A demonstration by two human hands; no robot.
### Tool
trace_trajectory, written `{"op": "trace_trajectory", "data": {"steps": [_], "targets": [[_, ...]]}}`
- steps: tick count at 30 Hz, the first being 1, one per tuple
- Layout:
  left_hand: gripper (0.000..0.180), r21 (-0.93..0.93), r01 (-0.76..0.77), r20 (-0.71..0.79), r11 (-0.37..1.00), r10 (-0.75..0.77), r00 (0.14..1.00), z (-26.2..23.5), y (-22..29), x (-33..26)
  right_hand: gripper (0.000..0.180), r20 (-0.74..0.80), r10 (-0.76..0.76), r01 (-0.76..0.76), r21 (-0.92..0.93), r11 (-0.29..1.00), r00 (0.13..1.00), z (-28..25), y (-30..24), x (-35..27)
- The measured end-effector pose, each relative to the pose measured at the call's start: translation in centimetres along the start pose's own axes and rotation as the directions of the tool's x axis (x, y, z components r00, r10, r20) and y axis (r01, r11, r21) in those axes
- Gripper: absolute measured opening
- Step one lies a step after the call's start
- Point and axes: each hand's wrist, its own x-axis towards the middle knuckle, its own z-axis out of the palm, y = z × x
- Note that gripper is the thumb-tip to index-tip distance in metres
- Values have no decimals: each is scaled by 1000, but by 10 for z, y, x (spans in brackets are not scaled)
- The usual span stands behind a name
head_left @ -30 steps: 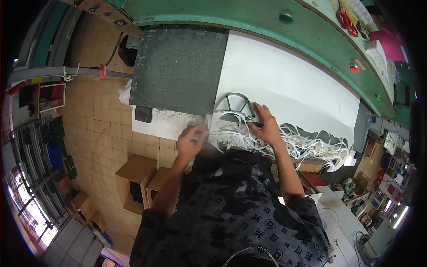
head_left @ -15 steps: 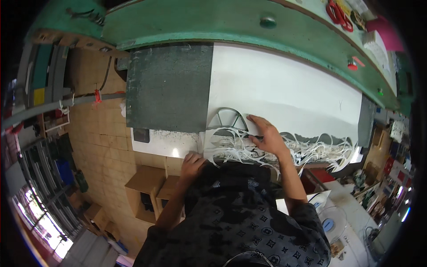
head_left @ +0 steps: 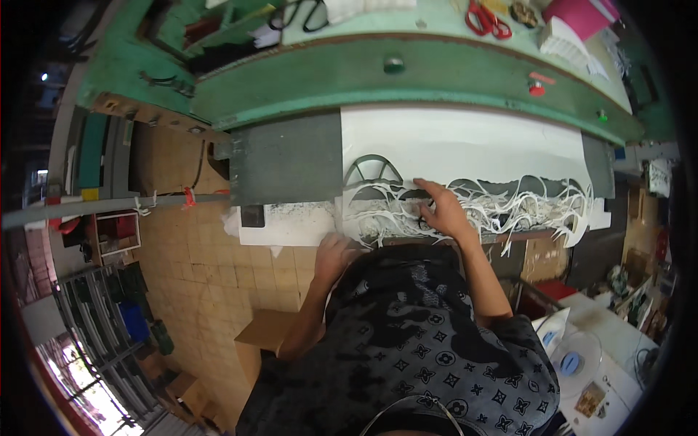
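Note:
A large white sheet lies on the dark bed of a green machine. Its near edge is cut into a tangle of thin white strips, with a spoked half-circle cut-out at the left. My right hand rests flat on the strips, fingers spread. My left hand is at the bench's near edge, fingers curled on the white strips there.
Red scissors, black scissors and a pink box lie on the machine's top shelf. Cardboard boxes stand on the tiled floor at lower left. A white fan sits at lower right.
The view has shifted down the bench, showing more of the machine. My right hand has slid right from the spoked cut-out onto the strips. My left hand stays at the near edge.

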Motion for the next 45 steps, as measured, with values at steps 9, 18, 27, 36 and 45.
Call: {"op": "trace_trajectory", "data": {"steps": [9, 18, 27, 36, 45], "targets": [[29, -16, 20, -135, 1000, -22, 991, 4, 8, -11, 26, -103, -272, 277, 47, 960, 957, -24, -72, 31], [35, 9, 36, -212, 999, -33, 977, 14, 16, -15, 25, -203, -213, 244, 139, 960, 956, -20, -107, 7], [41, 74, 60, -220, 995, -42, 974, 14, 7, -2, 23, -145, -216, 241, 186, 953, 966, -7, -102, 2], [39, 132, 44, -234, 990, -12, 972, 12, 3, 20, 23, -314, -111, 167, 159, 973, 943, 11, -106, 77], [37, 112, 77, -240, 991, -48, 970, 4, 14, 21, 26, -403, -41, 46, 3, 999, 915, 51, -6, -83]]}}
